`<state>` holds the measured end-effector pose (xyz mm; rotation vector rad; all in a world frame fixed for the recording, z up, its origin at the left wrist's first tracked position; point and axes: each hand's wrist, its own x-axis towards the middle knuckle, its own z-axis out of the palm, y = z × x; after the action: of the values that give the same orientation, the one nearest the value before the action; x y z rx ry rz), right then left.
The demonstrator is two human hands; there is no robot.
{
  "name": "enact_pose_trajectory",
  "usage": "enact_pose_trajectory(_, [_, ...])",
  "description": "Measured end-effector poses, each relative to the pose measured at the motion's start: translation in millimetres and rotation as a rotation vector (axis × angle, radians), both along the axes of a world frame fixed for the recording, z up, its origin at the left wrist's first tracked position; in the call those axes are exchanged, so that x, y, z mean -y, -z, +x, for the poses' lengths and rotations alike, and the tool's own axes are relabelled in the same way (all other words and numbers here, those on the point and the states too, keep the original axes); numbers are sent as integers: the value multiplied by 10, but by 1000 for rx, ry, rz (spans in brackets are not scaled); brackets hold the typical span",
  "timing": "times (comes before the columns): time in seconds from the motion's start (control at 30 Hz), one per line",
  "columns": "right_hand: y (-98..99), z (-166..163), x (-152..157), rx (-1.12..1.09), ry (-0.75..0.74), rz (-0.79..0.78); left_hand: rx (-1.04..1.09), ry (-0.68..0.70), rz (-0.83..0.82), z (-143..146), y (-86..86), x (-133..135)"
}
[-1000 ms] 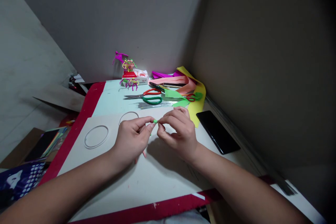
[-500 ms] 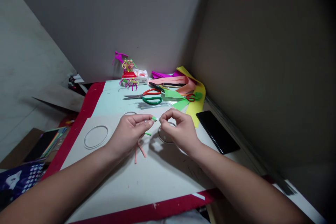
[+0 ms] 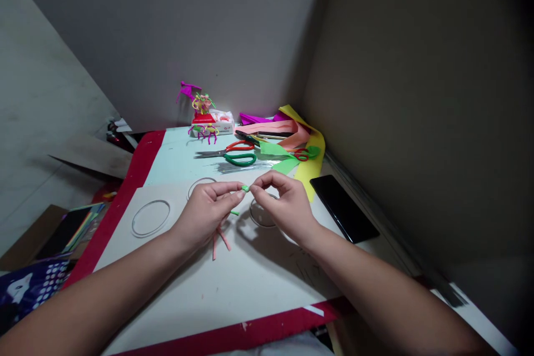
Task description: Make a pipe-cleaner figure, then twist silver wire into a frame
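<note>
Green pipe cleaner [image 3: 246, 188] — between left hand [image 3: 205, 213], right hand [image 3: 285, 203]; white box [image 3: 224, 121] beyond

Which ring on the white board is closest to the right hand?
The ring partly hidden by the right hand. The other two rings lie farther left, on the left hand's side.

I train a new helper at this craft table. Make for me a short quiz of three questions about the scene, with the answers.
1. True or false: the flat black smartphone lies to the right of the person's right hand.
2. What is at the fingertips between the left hand and the right hand? A) red-handled scissors B) a small bright green piece C) a yellow paper sheet
3. How many thin clear rings lie on the white card sheet?

Key: 1 true; 2 B; 3 three.
</note>
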<state>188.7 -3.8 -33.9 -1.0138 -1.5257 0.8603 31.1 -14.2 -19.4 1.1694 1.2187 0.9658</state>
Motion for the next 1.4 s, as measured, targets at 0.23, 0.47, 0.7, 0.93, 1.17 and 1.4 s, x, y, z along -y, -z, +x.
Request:
enact_pose_trajectory(0.23, [43, 27, -44, 209, 65, 265, 1, 90, -120, -20, -28, -20])
enact_pose_trajectory(0.47, [92, 54, -77, 378, 36, 399, -101, 150, -84, -44, -48, -62])
enact_pose_trajectory(0.7, [130, 86, -116, 483, 84, 611, -187, 235, -133, -93, -117, -112])
enact_pose_trajectory(0.93, [122, 54, -72, 460, 27, 605, -78, 274, -187, -139, -120, -172])
enact_pose_trajectory(1.17, [-8, 43, -45, 96, -123, 18, -14, 313, -205, -155, -137, -165])
enact_pose_trajectory(1.4, [33, 80, -154, -25, -183, -158, -19, 386, -204, -174, -162, -170])
